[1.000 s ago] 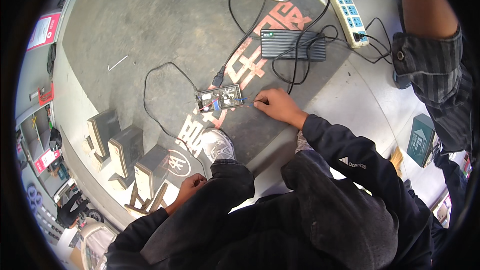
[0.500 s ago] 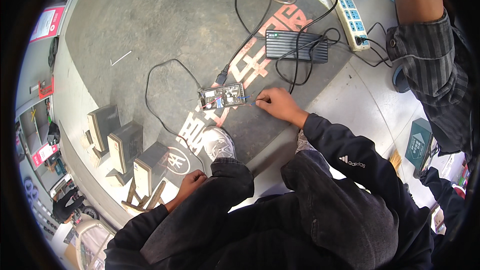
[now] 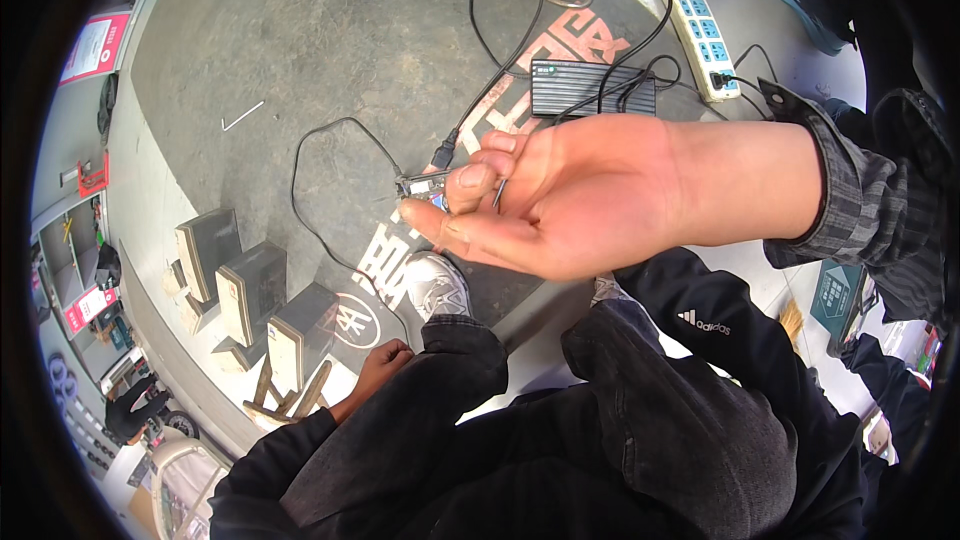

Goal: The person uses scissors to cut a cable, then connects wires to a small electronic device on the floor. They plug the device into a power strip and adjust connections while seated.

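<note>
My left hand [image 3: 385, 364] rests on my left leg with its fingers curled in and nothing seen in them. My right hand is hidden behind a co-worker's hand [image 3: 610, 195], which reaches in from the right; only my dark right sleeve [image 3: 665, 295] shows below it. The co-worker's fingers are bent over a small circuit board in a case [image 3: 425, 187], covering most of it. A thin black cable [image 3: 296, 175] runs from the board's left side, looping over the mat. Beside the board lies a black plug [image 3: 444, 153] on a cord.
A ribbed black power adapter [image 3: 560, 90] lies on the dark mat [image 3: 300, 40] with tangled cords. Beyond it is a white power strip [image 3: 705, 40] with blue sockets. Dark blocks [image 3: 250, 290] stand at the left; a bent hex key [image 3: 243, 116] lies farther off.
The co-worker's arm has swung down from the upper right, and its hand now covers my right hand and most of the board. Half a second ago my right fingers pinched a thin wire there.
</note>
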`<state>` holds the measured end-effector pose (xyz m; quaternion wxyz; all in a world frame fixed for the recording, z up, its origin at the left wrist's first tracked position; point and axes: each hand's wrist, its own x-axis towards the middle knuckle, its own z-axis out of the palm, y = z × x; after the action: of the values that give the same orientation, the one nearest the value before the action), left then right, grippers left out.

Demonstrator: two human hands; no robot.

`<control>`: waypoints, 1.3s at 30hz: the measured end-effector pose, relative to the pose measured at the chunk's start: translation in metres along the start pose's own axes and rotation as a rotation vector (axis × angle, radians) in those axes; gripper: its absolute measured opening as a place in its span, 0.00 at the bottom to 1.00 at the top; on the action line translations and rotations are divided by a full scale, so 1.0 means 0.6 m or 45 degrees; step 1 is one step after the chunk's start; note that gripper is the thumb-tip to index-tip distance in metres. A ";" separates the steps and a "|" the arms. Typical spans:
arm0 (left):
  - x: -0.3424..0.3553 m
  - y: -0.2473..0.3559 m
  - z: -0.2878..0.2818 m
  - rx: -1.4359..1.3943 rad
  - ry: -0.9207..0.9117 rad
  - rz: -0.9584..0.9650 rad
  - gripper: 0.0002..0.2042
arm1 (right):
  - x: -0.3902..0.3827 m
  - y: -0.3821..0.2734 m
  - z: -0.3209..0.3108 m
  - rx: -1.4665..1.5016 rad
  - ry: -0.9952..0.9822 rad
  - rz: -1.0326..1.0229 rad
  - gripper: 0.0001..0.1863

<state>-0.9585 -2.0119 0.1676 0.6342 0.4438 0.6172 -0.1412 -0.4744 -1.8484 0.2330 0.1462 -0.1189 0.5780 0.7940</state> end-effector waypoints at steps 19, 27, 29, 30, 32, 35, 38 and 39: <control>0.109 -0.124 0.077 0.908 0.544 -0.027 0.21 | 0.044 0.002 -0.122 -0.200 0.601 -0.245 0.22; 0.109 0.052 -0.083 0.040 0.537 0.265 0.14 | 0.048 -0.016 -0.128 -0.105 0.608 -0.385 0.25; 0.081 0.191 -0.131 -0.321 0.589 0.294 0.16 | 0.038 -0.002 -0.104 0.076 0.628 -0.312 0.27; 0.064 0.251 -0.144 -0.363 0.663 0.311 0.17 | 0.031 0.004 -0.093 0.192 0.627 -0.248 0.28; 0.052 0.315 -0.156 -0.482 0.761 0.432 0.19 | 0.025 0.014 -0.083 0.455 0.535 -0.045 0.28; 0.051 0.368 -0.136 -0.704 0.714 0.601 0.17 | 0.023 0.029 -0.070 0.632 0.310 0.165 0.26; 0.073 0.403 -0.107 -0.886 0.502 0.608 0.15 | 0.010 0.062 -0.042 0.837 0.045 0.331 0.19; 0.079 0.413 -0.093 -0.933 0.447 0.560 0.15 | 0.020 0.068 -0.023 0.739 0.033 0.244 0.17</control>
<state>-0.8058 -1.8129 0.2296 0.6500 0.3280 0.6156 0.3016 -0.5002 -1.8722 0.2606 0.0912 -0.0272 0.7910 0.6044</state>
